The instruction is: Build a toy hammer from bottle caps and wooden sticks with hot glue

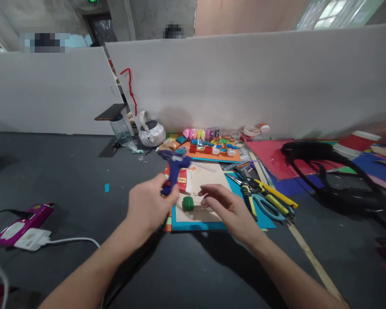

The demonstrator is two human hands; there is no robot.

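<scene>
In the head view, my left hand (149,201) is closed around the handle of a blue hot glue gun (176,165); its nozzle end is blurred. My right hand (227,208) hovers low over the paper, thumb and fingers curved and apart, with nothing plainly between them. Just left of those fingertips is a small green block-like piece (188,203). A pale strip runs from it toward my right thumb; whether they touch I cannot tell. Under both lie a cream sheet (183,216) and a blue sheet (199,225). A red-and-white paper cup (185,180) is partly behind the glue gun.
Pliers and scissors (266,206) lie to the right, near a black strap-like frame (309,184). Coloured clay packs (209,146), a silver kettle (152,133) and a glass jar (121,131) stand behind. A magenta power bank (38,216) with cables lies left.
</scene>
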